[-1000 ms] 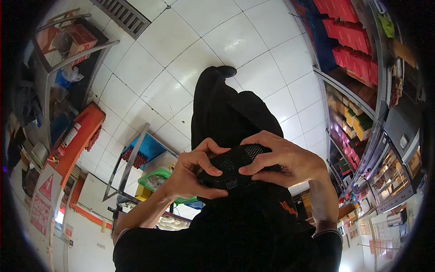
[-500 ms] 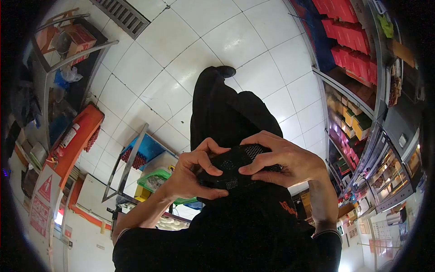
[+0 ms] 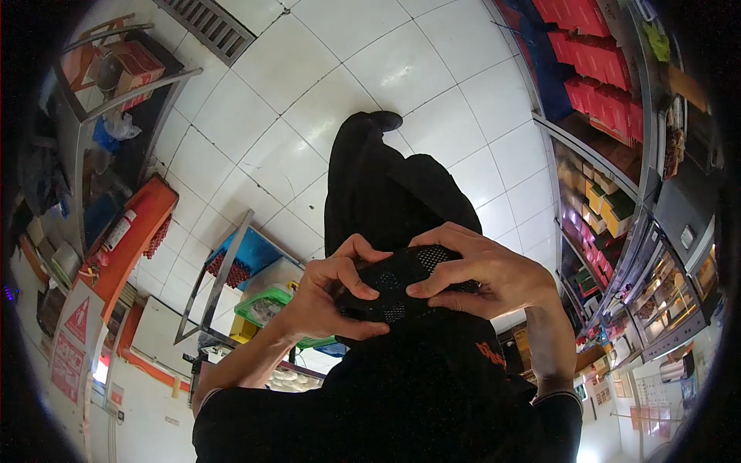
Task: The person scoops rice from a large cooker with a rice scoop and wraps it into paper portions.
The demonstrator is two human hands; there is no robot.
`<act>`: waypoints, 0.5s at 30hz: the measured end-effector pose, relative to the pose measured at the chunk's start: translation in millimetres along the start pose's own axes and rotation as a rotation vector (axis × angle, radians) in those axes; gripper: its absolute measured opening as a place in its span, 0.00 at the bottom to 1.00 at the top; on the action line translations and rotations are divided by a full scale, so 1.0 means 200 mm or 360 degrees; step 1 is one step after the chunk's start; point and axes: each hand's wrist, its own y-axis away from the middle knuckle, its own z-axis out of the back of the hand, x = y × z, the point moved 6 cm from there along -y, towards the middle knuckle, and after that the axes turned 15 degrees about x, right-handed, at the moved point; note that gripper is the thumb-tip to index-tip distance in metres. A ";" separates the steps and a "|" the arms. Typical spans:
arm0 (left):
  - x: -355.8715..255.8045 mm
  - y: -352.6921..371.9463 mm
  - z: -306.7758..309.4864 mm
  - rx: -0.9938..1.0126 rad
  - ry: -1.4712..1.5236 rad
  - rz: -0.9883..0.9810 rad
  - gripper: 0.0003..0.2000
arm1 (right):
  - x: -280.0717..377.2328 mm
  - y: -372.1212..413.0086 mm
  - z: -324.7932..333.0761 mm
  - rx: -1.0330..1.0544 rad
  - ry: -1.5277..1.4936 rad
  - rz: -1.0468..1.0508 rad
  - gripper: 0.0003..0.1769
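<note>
Between my two hands, in front of my dark shirt, is a black mesh cap (image 3: 390, 282) with perforated patches. My left hand (image 3: 333, 292) grips its left side, with the thumb along the near edge and the fingers curled over the top. On the other side, my right hand (image 3: 490, 272) pinches it with fingers and thumb bent toward its middle. The two hands are close together but apart. Parts of the cap lie hidden under my fingers, and its lower edge blends into the black shirt (image 3: 424, 393).
A metal rack with a green basket (image 3: 266, 307) and a blue tray (image 3: 251, 251) stands to the left. Beyond it are an orange counter (image 3: 139, 231) and a steel shelf (image 3: 116, 100). Shelves with red boxes (image 3: 590, 62) line the right. White floor tiles (image 3: 309, 139) spread ahead, with a drain grate (image 3: 208, 27).
</note>
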 end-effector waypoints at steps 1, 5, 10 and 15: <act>0.00 0.00 0.00 0.0001 -0.0001 -0.0001 0.18 | 0.00 0.00 0.00 -0.0010 -0.0003 0.0005 0.17; 0.01 0.00 0.00 0.0003 -0.0026 -0.0008 0.18 | 0.01 -0.01 0.00 -0.0016 0.0014 0.0028 0.17; 0.01 0.00 0.00 -0.0007 -0.0006 -0.0005 0.18 | -0.01 0.00 -0.01 -0.0027 0.0036 0.0060 0.18; 0.02 0.01 0.00 0.0039 -0.0041 -0.0008 0.19 | -0.01 0.00 -0.02 -0.0025 -0.0003 0.0032 0.18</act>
